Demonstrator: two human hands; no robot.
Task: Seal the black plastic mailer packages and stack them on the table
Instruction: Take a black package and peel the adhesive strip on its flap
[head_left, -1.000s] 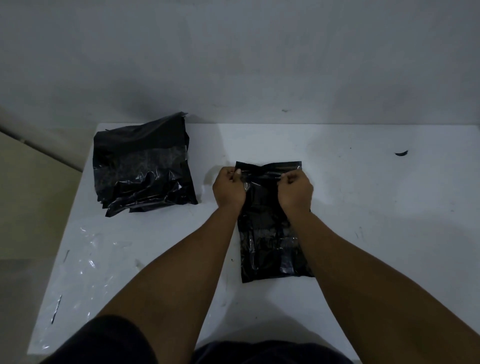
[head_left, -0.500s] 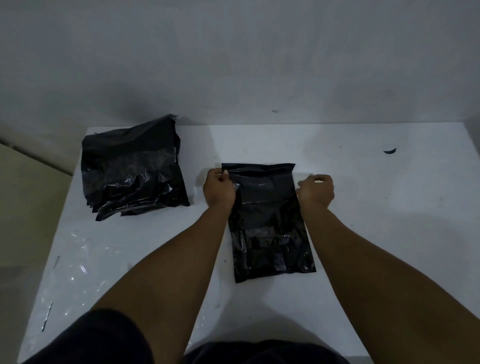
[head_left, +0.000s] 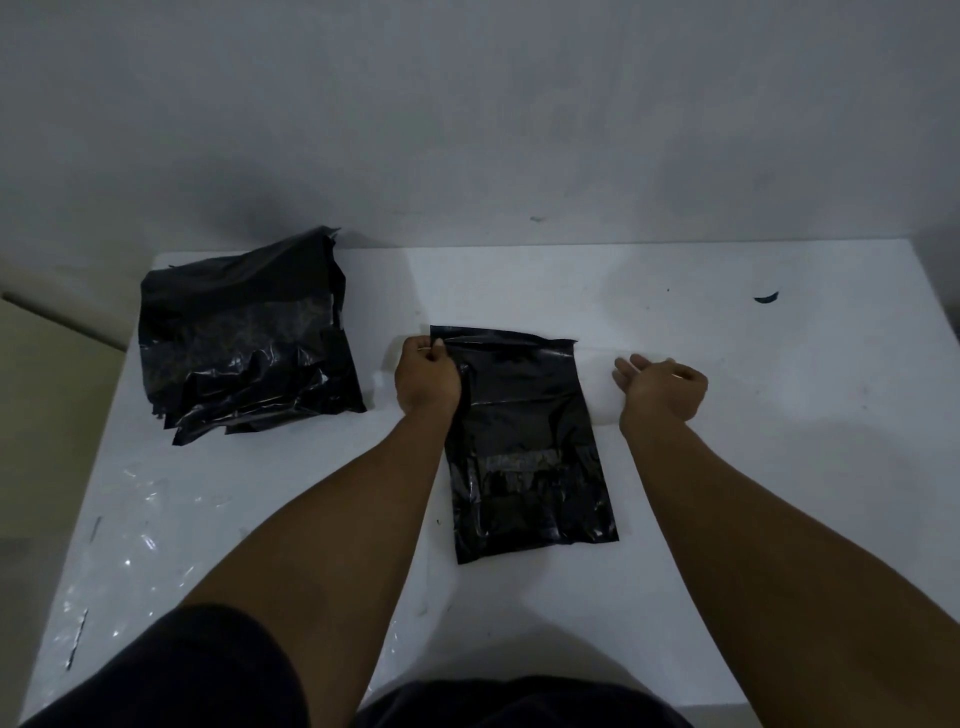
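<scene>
A black plastic mailer (head_left: 524, 441) lies flat on the white table (head_left: 779, 441), its flap end farthest from me. My left hand (head_left: 427, 375) pinches the mailer's top left corner and holds it down. My right hand (head_left: 661, 388) is to the right of the mailer, off its edge, with fingers curled. A faint, pale see-through strip (head_left: 597, 384) runs from the flap's right end to that hand. A pile of black mailers (head_left: 244, 338) sits at the table's back left, crumpled and glossy.
A small black scrap (head_left: 765, 298) lies at the back right of the table. Clear plastic slivers (head_left: 140, 525) litter the table's left front. A grey wall rises right behind the table; the table's left edge drops off beside the pile.
My right hand left the middle of the flap and swept right, past the mailer's edge, drawing the pale strip with it. The left hand stayed on the top left corner.
</scene>
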